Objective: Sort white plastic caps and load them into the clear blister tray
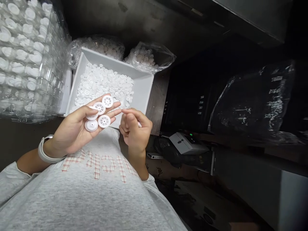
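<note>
On the upturned palm and fingers of my left hand [72, 130] lie several white plastic gears [104, 121], wheel-like with spokes. The thumb presses on one of them, and a gear lower on the palm shows a small central hub. My right hand [136, 130] is closed beside it, its index finger close to the left fingertips. A bit of a small white part [139, 124] shows between the curled fingers; the rest is hidden. Under and beyond both hands is a light grey bin [141, 78] with a heap of similar small white gears [106, 80].
Stacked clear trays [48, 73] with white parts stand at the left. Plastic bags [146, 59] of parts lie behind the bin. To the right are a grey device [187, 144] with a green light and black plastic-wrapped material [252, 99] with white lettering.
</note>
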Available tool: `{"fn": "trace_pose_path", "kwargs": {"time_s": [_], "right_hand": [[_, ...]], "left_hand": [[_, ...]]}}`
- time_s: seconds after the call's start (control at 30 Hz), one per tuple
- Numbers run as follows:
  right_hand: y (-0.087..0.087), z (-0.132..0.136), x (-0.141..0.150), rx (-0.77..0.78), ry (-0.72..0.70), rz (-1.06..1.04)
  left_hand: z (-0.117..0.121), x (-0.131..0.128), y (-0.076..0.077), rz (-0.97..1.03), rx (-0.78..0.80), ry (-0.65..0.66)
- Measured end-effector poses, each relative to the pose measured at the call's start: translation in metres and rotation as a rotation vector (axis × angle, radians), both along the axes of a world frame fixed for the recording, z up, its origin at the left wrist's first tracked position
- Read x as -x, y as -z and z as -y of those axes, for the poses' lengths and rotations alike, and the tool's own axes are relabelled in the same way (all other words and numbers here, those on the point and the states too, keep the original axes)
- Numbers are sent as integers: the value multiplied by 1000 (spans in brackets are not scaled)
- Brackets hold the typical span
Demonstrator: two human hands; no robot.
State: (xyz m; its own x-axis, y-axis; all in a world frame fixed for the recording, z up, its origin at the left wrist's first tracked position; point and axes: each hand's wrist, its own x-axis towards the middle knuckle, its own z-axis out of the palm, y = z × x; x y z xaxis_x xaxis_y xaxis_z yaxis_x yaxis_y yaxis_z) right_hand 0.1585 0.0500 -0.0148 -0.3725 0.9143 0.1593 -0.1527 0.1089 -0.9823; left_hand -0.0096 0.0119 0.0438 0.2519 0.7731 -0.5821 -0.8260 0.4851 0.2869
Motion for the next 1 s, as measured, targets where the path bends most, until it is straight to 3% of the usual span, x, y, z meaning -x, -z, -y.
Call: {"fn": "trace_pose_path", "kwargs": {"time_s": [0.07, 0.13, 0.23, 0.4, 0.57, 1.0], "right_hand": [[-4, 6, 2, -402, 111, 203], [-8, 10, 3, -702, 127, 343], [-13, 13, 3, -899, 77, 478], [-10, 11, -2, -1004, 73, 583], [-7, 0, -8, -1103, 230, 582], [-11, -3, -10, -987, 160, 558]], "left_hand": [[1, 0, 0, -2, 8, 2], [1, 1, 1, -4, 7, 3], [2, 0, 1, -6, -6, 12], [5, 0, 0, -26, -21, 17], [7, 1, 2, 20, -74, 68], [3, -1, 1, 67, -35, 60]]}}
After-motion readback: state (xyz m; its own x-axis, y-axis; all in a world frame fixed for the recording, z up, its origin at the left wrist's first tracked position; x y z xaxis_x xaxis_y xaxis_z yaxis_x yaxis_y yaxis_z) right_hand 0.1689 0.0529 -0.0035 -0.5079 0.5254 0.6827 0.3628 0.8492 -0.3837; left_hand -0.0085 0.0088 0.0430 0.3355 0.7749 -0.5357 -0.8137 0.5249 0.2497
